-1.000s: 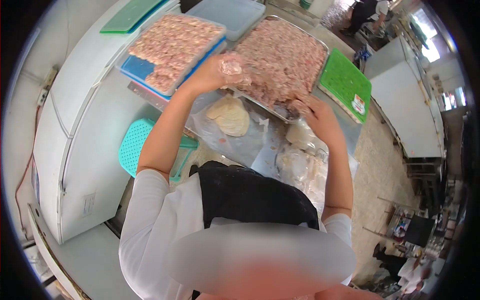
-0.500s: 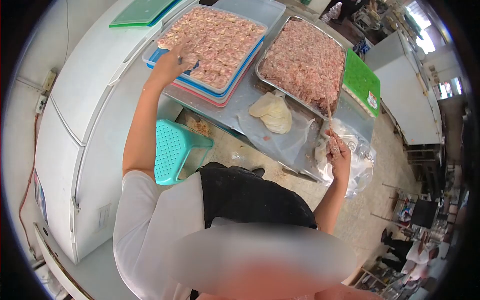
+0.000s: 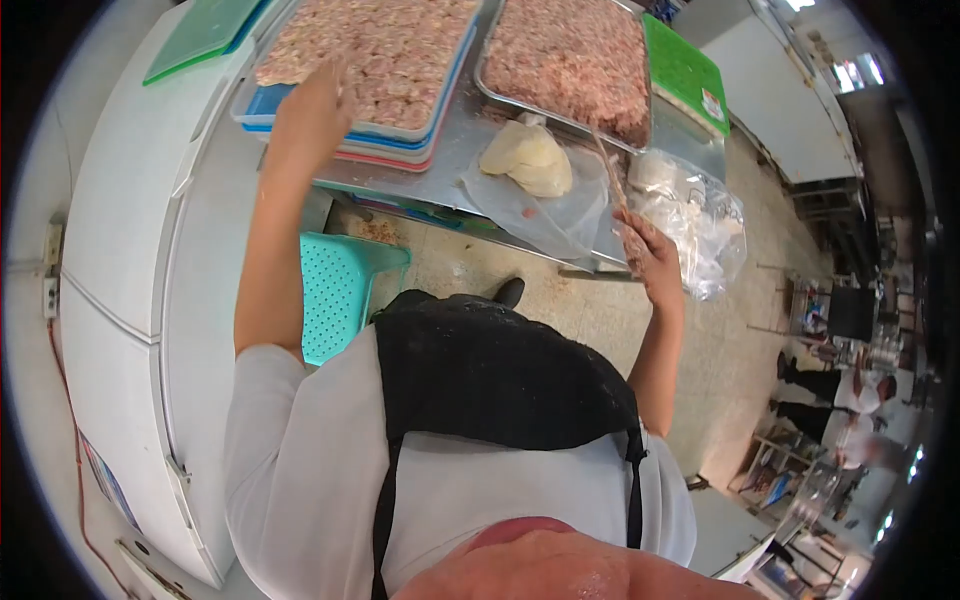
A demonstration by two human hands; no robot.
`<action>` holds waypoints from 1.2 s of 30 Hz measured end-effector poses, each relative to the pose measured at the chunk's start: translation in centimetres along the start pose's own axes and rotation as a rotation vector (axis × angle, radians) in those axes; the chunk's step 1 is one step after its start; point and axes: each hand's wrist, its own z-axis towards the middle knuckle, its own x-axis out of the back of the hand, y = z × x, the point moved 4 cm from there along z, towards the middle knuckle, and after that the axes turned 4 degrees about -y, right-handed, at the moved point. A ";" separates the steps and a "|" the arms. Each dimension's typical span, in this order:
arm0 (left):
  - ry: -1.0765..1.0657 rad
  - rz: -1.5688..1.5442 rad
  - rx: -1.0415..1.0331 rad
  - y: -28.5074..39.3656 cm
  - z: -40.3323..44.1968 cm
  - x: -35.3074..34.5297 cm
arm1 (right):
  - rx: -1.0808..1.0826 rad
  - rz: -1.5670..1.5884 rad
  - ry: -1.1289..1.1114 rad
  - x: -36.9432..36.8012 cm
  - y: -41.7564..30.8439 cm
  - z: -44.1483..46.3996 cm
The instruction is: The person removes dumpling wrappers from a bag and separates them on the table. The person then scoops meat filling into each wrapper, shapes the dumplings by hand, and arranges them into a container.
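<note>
My left hand [image 3: 315,115] is over the near left part of a plastic tray [image 3: 400,130] packed with rows of small meat-filled dumplings [image 3: 380,50]. Its fingertips are blurred, and whether they grip anything is hidden. My right hand [image 3: 650,258], smeared with meat, is closed around a thin stick-like spatula [image 3: 610,170] coated in filling. The tool's tip points toward the near edge of a metal tray [image 3: 560,118] heaped with ground meat [image 3: 570,55]. Between the trays, a stack of pale yellow round dough wrappers [image 3: 530,160] lies on a plastic sheet [image 3: 560,220].
A clear plastic bag [image 3: 705,230] lies at the table's right end, near a green-lidded container [image 3: 688,75]. A turquoise stool [image 3: 335,290] stands below the table. White chest freezers [image 3: 120,230] line the left. Other people [image 3: 840,390] are in the far right background.
The view has tilted, so the trays appear higher. My right hand with the spatula has drawn back from the meat toward my body. My left hand stays over the dumpling tray, its fingers closer together.
</note>
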 end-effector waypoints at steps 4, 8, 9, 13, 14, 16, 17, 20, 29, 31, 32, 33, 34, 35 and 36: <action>-0.219 -0.428 -0.373 8.6 -5.6 -7.1 | 0.033 -0.188 -0.035 0.7 -1.2 3.3; -0.352 -0.489 -0.535 12.1 -8.8 -19.5 | 0.415 -0.574 -0.113 3.5 -0.2 9.5; -0.350 -0.483 -0.539 12.3 -8.8 -21.4 | 0.367 -0.715 -0.119 4.2 -0.8 10.6; -0.288 -0.377 -0.482 14.1 -8.2 -24.4 | 0.271 -1.183 -0.098 8.8 -5.0 15.9; -0.285 -0.372 -0.432 14.2 -8.2 -24.5 | 0.263 -1.292 -0.077 9.9 -6.4 16.9; -0.282 -0.326 -0.391 15.2 -8.1 -24.2 | 0.262 -1.392 -0.068 11.3 -6.3 20.2; -0.276 -0.285 -0.360 15.6 -8.0 -24.2 | 0.281 -1.484 -0.049 11.4 -5.2 22.4; -0.248 -0.255 -0.248 16.2 -7.8 -24.8 | 0.715 -1.439 -0.096 8.6 -0.8 23.3; -0.180 -0.175 0.017 17.5 -6.4 -18.0 | 0.686 -1.468 -0.268 12.3 -4.7 18.8; -0.038 -0.194 0.017 19.6 -2.3 -14.6 | 0.672 -1.464 -0.214 13.3 -5.7 20.5; 0.028 -0.219 0.031 20.6 -0.1 -13.6 | 0.676 -1.461 -0.217 12.8 -4.6 21.6; 0.095 -0.246 0.044 21.3 1.9 -13.3 | 0.698 -1.445 -0.262 11.4 -2.5 22.6; 0.151 -0.270 -0.041 21.8 4.1 -13.7 | 0.719 -1.428 -0.307 10.0 -0.9 23.1; 0.208 -0.294 -0.127 22.0 6.2 -14.4 | 0.721 -1.426 -0.308 8.9 -0.1 22.1; 0.208 -0.291 -0.126 21.7 7.9 -15.7 | 0.792 -1.344 -0.283 7.8 0.2 20.1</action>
